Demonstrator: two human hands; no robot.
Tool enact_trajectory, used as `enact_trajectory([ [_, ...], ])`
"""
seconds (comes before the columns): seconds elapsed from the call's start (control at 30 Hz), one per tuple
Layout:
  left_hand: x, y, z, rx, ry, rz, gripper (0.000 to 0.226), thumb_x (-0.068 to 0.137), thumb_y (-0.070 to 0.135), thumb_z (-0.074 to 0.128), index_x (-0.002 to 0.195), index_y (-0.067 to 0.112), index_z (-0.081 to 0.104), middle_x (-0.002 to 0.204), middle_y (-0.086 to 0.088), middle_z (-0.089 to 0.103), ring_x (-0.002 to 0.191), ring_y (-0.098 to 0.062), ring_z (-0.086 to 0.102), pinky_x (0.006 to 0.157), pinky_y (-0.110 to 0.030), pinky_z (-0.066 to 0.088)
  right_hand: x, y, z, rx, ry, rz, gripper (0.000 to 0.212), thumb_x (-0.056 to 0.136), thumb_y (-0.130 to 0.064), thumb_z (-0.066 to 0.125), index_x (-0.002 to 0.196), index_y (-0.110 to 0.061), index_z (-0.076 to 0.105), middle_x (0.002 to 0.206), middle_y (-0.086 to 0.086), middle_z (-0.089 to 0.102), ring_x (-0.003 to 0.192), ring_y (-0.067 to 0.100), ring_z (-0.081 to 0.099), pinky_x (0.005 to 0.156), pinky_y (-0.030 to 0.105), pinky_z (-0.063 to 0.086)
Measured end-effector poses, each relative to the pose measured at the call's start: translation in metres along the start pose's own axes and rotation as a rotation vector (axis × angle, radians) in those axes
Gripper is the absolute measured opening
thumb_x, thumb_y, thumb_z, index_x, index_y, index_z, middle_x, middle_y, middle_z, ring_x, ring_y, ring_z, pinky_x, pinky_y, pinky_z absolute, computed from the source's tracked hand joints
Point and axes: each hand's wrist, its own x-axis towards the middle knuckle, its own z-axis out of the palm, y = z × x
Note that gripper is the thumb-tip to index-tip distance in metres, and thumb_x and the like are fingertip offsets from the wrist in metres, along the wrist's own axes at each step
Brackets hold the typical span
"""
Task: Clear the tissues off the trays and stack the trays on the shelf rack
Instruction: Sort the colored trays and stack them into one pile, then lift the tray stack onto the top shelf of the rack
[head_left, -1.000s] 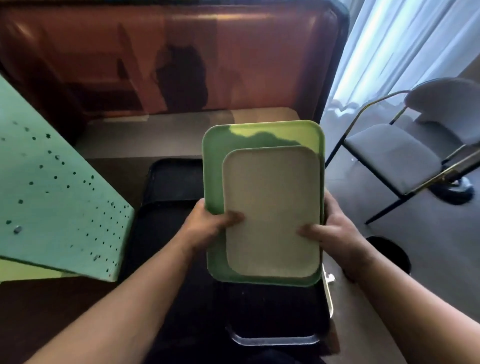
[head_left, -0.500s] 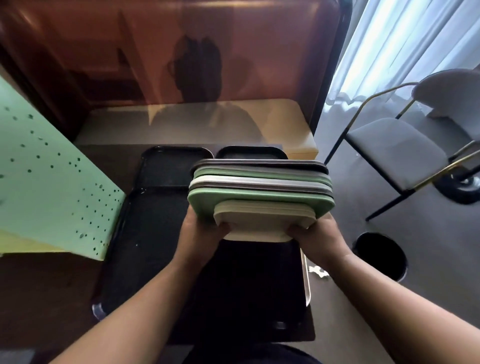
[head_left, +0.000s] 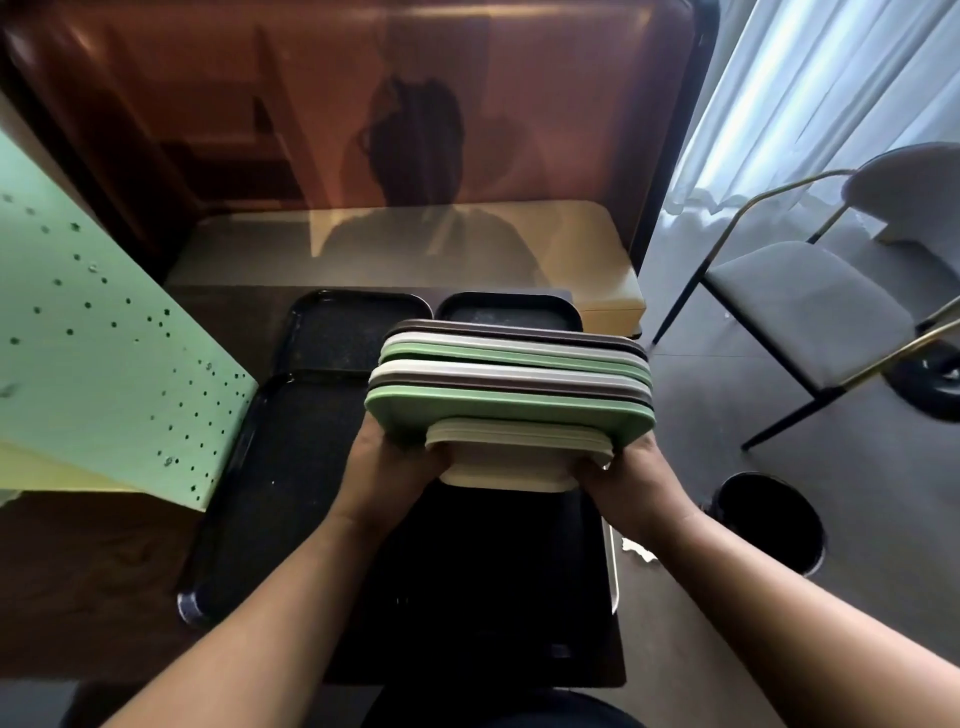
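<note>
Background: glossy brown panel with a dim reflection of a figure; pale bench seat below it; sheer curtain at upper right; grey floor.

Table: dark wood, low in view, carrying black trays.
- Long black tray, left of centre, lying flat.
- Two smaller black trays at the far edge, side by side: one left, one right, the right one partly hidden behind the held stack.
- Broad dark tray under the forearms; a pale tray edge shows along its right side.

Stack: trays held above the table, edge-on and roughly level. Layers from top: dark brown, pale grey, green, pale grey, dark brown, green, then smaller cream trays at the bottom.

Left hand: clasped on the stack's near left corner, fingers hidden underneath.
Right hand: clasped on the near right corner, fingers likewise under.

Green panel: perforated, tilted, at left, yellow sheet beneath.

Chair: grey seat, brass-and-black frame, right.
Bin: round, black, on the floor beside the table.
Tissue scrap: white, on the floor just right of the table edge.
</note>
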Motion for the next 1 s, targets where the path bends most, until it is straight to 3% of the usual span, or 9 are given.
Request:
enact_trajectory([
  [0.2, 0.009, -0.002, -0.001, 0.047, 0.021, -0.015, 0.082, 0.057, 0.013, 0.089, 0.130, 0.027, 0.055, 0.121, -0.003, 0.070, 0.113, -0.027, 0.067, 0.095, -0.057, 0.052, 0.010, 0.011, 0.002, -0.014, -0.003, 0.133, 0.067, 0.058, -0.029, 0.065, 0.125, -0.029, 0.060, 0.119, -0.007, 0.061, 0.112, 0.012, 0.058, 0.094, 0.031, 0.051],
  [0.33, 0.011, -0.002, -0.004, 0.120, -0.004, -0.030, 0.085, 0.054, 0.020, 0.092, 0.129, 0.026, 0.055, 0.118, 0.002, 0.072, 0.109, -0.019, 0.069, 0.094, -0.052, 0.055, 0.010, 0.011, -0.003, -0.040, -0.060, 0.125, 0.067, 0.058, -0.035, 0.069, 0.125, -0.028, 0.063, 0.109, -0.019, 0.068, 0.098, -0.008, 0.061, 0.086, 0.021, 0.053],
  [0.43, 0.016, 0.004, -0.001, 0.077, 0.016, -0.026, 0.081, 0.054, 0.010, 0.089, 0.128, 0.021, 0.055, 0.115, -0.002, 0.072, 0.107, -0.022, 0.070, 0.091, -0.053, 0.056, 0.014, 0.005, -0.006, 0.006, -0.036, 0.145, 0.059, 0.066, -0.016, 0.076, 0.120, -0.034, 0.060, 0.096, -0.027, 0.063, 0.084, -0.012, 0.058, 0.067, -0.001, 0.040],
  [0.5, 0.020, 0.017, 0.002, 0.047, -0.002, -0.008, 0.079, 0.053, 0.007, 0.085, 0.124, 0.024, 0.056, 0.115, -0.007, 0.071, 0.109, -0.029, 0.068, 0.090, -0.057, 0.055, 0.025, -0.004, -0.012, 0.088, -0.041, 0.162, 0.066, 0.069, 0.001, 0.075, 0.118, -0.039, 0.055, 0.093, -0.026, 0.061, 0.079, -0.013, 0.057, 0.059, 0.000, 0.041],
  [0.6, 0.027, 0.050, 0.003, 0.043, -0.003, 0.003, 0.070, 0.057, 0.013, 0.085, 0.121, 0.022, 0.057, 0.111, -0.010, 0.072, 0.104, -0.032, 0.069, 0.083, -0.059, 0.057, 0.047, -0.025, -0.032, 0.228, -0.115, 0.135, 0.067, 0.063, 0.013, 0.074, 0.121, -0.017, 0.060, 0.093, -0.006, 0.068, 0.074, -0.004, 0.068, 0.058, 0.008, 0.050],
  [0.7, 0.032, 0.098, 0.000, 0.062, 0.013, 0.069, 0.066, 0.064, 0.024, 0.086, 0.123, 0.017, 0.057, 0.109, -0.006, 0.072, 0.098, -0.023, 0.072, 0.076, -0.047, 0.062, 0.071, -0.056, -0.058, 0.285, -0.179, 0.089, 0.076, 0.049, -0.007, 0.082, 0.122, -0.010, 0.062, 0.103, 0.012, 0.071, 0.090, 0.023, 0.073, 0.066, 0.029, 0.059],
  [0.8, 0.039, 0.163, -0.008, 0.037, 0.095, 0.059, 0.048, 0.075, 0.037, 0.083, 0.112, 0.016, 0.062, 0.099, 0.001, 0.073, 0.085, -0.014, 0.072, 0.062, -0.023, 0.060, 0.089, -0.108, -0.081, 0.303, -0.178, 0.072, 0.068, 0.058, -0.028, 0.085, 0.120, -0.011, 0.063, 0.101, 0.010, 0.072, 0.079, 0.013, 0.073, 0.059, 0.027, 0.055],
  [0.93, 0.053, 0.254, -0.028, 0.171, 0.067, -0.088, 0.099, 0.051, 0.087, 0.068, 0.115, 0.012, 0.072, 0.118, -0.008, 0.073, 0.103, -0.030, 0.071, 0.094, -0.043, 0.055, 0.104, -0.195, -0.102, 0.298, -0.056, 0.087, 0.049, 0.077, -0.057, 0.067, 0.100, -0.015, 0.074, 0.098, 0.012, 0.077, 0.084, 0.025, 0.074, 0.080, 0.046, 0.059],
  [1.0, 0.049, 0.298, -0.040, 0.239, -0.019, -0.105, 0.092, 0.068, 0.079, 0.065, 0.127, 0.008, 0.064, 0.133, -0.013, 0.062, 0.118, -0.034, 0.061, 0.106, -0.044, 0.044, 0.110, -0.237, -0.117, 0.402, -0.100, 0.135, 0.048, 0.083, -0.057, 0.067, 0.102, -0.015, 0.077, 0.092, 0.009, 0.078, 0.079, 0.026, 0.074, 0.081, 0.040, 0.060],
])
